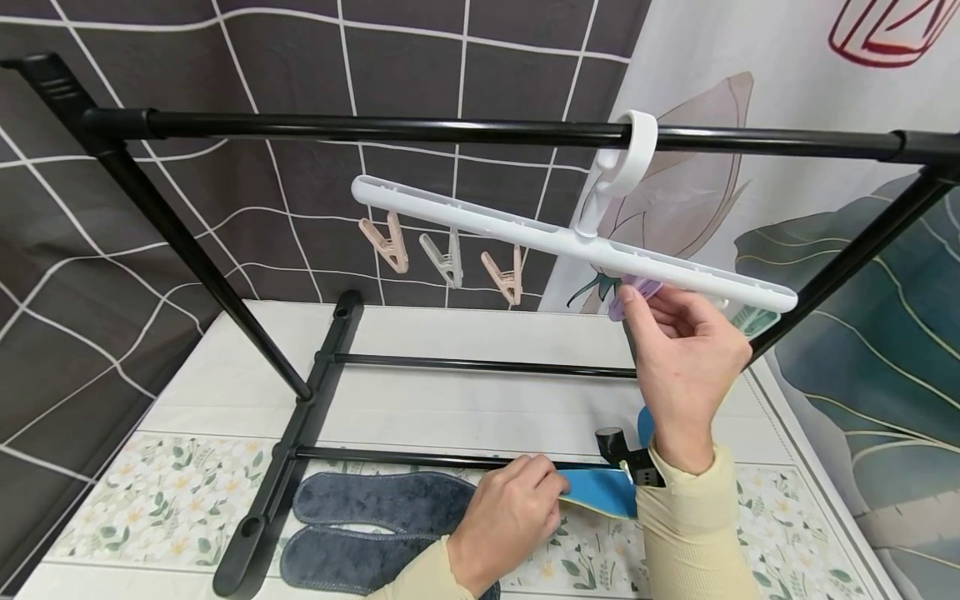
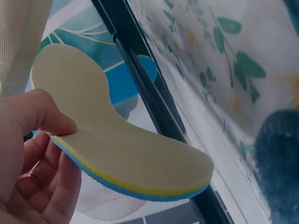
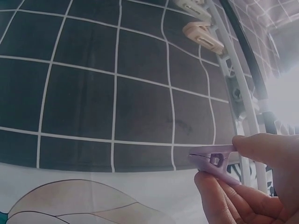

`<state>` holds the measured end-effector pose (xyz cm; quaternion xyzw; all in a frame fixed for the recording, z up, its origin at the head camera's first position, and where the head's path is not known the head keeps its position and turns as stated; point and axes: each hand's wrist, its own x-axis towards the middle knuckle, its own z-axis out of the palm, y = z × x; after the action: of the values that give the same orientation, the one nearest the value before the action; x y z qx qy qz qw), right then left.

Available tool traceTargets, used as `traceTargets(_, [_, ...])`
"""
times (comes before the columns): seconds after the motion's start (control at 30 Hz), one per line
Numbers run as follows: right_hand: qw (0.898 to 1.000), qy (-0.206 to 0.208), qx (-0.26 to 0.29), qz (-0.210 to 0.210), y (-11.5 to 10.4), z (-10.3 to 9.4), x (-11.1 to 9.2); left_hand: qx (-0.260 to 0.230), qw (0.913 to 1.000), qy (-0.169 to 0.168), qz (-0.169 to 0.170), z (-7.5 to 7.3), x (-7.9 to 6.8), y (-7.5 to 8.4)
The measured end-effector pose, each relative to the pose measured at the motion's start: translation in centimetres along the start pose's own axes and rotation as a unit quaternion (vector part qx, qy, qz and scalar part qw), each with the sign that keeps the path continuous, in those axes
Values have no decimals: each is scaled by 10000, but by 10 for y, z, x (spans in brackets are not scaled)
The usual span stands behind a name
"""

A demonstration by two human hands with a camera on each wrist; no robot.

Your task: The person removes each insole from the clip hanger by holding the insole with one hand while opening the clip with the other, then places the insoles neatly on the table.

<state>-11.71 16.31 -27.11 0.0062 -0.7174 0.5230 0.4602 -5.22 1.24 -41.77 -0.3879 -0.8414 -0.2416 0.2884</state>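
Note:
With thumb and fingers my right hand (image 1: 690, 350) pinches a purple clothespin (image 3: 215, 161) under the right half of a white clip hanger (image 1: 480, 221). That hanger hooks over a black rail and tilts down to the right. My left hand (image 1: 513, 517), lower down, grips a blue insole (image 1: 600, 492) by its edge; the left wrist view shows its beige top (image 2: 93, 126) and yellow-blue rim. Other clothespins hang from the hanger: a pink one (image 1: 386, 244), a grey one (image 1: 444, 260), another pink one (image 1: 505, 275) and a green one (image 1: 753, 321).
Two dark grey fuzzy insoles (image 1: 382, 500) lie on the floral table cover (image 1: 180, 500), left of my left hand. The black rack (image 1: 375, 127) stands across the table, its lower bars (image 1: 480, 364) near the surface. A dark checked curtain (image 1: 285, 75) hangs behind.

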Motion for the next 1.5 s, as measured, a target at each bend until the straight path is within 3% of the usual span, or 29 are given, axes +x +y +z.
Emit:
traceTargets(0.3, [9989,-41,128,-455,16,-2,2,132,9993,-333,66,8,-2,3])
traceTargets(0.47, [9993,-44,130,-347,15,-2,2,330,9976,-592,135,14,-2,4])
traceTargets(0.6, [9998,27,194,-81,14,-1,1,541,9967,-549,245,18,-1,5])
traceTargets(0.9, [9989,-1,292,-376,18,-3,2,788,9946,-502,445,24,3,7])
traceTargets(1.17, [9996,17,160,-234,3,-1,0,948,9925,-634,440,28,4,11])
traceTargets(1.5, [9990,-64,184,-392,16,-3,2,822,9924,-828,401,34,4,15])
